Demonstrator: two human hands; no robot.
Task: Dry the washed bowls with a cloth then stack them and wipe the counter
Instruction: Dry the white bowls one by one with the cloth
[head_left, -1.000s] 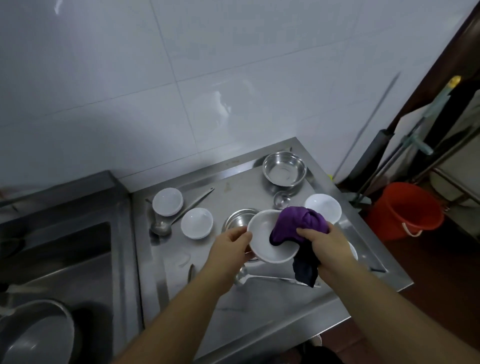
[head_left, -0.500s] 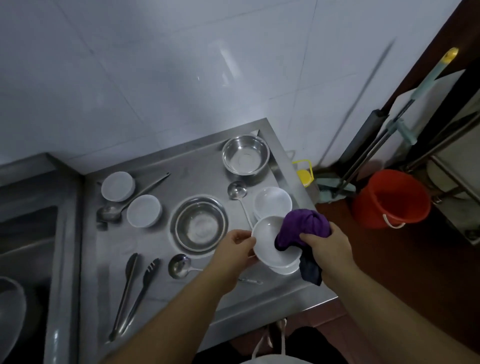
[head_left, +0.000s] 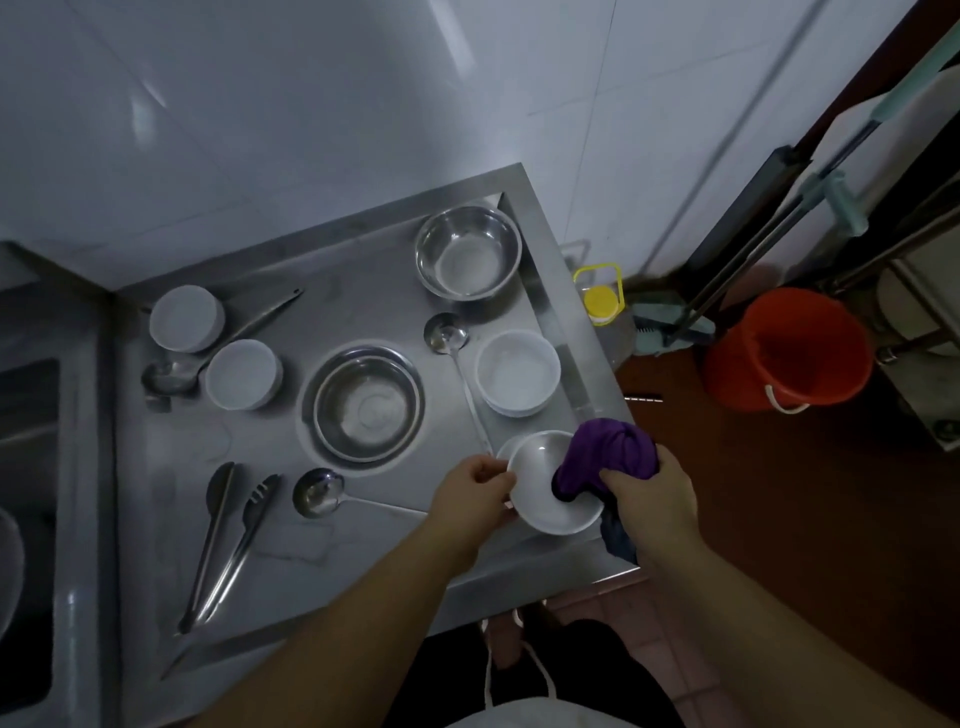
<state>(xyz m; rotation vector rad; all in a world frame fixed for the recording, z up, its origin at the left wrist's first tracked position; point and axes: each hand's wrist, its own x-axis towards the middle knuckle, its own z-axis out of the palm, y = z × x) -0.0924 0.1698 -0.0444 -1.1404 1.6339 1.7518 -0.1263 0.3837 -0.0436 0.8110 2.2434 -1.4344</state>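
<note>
The left hand (head_left: 475, 493) holds a white bowl (head_left: 540, 493) by its rim, with the fingers (head_left: 493, 470) curled onto the edge. The bowl is tipped up and sits just above the front right corner of the counter (head_left: 363, 561). The right hand (head_left: 652, 501) grips a purple cloth (head_left: 608, 457) and pushes it into the bowl. Its fingers are wrapped tight round the cloth. So this bowl is being dried now.

Behind it sit more white bowls (head_left: 518, 371), which look nested one inside the other. Two more white bowls (head_left: 241, 374) rest upside down on the left, near a ladle (head_left: 171, 374). Two steel bowls (head_left: 467, 252) wait too. Most of the drying looks not yet done.

What could go wrong? The bowl is held only by its rim, and it may be wet and slippery. A hard push from the cloth could knock it out of the left hand. It hangs close to the counter edge, so it could fall to the floor (head_left: 779, 519) and break. A loose end of the cloth hangs down under the right hand. It could catch on the spoon (head_left: 447, 338) nearby and drag it.
</note>
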